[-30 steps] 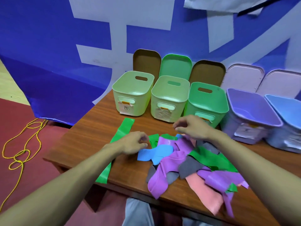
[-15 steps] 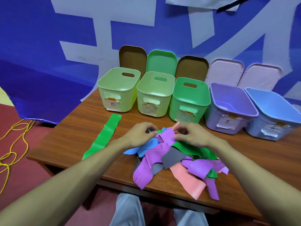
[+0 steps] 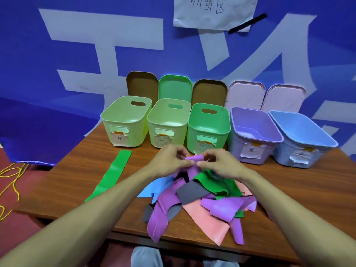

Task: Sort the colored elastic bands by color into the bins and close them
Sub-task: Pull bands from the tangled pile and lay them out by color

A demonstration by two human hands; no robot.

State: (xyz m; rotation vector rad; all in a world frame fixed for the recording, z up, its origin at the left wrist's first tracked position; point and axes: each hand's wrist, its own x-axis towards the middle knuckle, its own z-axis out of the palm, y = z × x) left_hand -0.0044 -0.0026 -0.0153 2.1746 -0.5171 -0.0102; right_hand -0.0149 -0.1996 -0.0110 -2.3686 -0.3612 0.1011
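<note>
A tangled pile of elastic bands (image 3: 200, 197) in purple, green, grey, blue and pink lies on the wooden table (image 3: 298, 199). My left hand (image 3: 169, 160) and my right hand (image 3: 217, 162) meet above the pile's far edge, and both pinch the top end of one purple band (image 3: 192, 162) that rises from the heap. One long green band (image 3: 113, 174) lies flat by itself to the left. Behind the pile stand several open bins: two pale green (image 3: 123, 112) (image 3: 167, 116), one green (image 3: 209, 130), one purple (image 3: 256, 139) and one blue (image 3: 312, 143).
Lids lean against the blue banner behind the bins: brown (image 3: 141, 83), green (image 3: 174, 86), brown (image 3: 210, 91) and two pale pink (image 3: 245, 94) (image 3: 285, 97). A yellow cord (image 3: 9, 182) lies on the red floor to the left. My knees show under the table's near edge.
Both hands have drawn together over the pile and lifted the end of a purple band. The camera has tilted up, so the bins sit lower in view.
</note>
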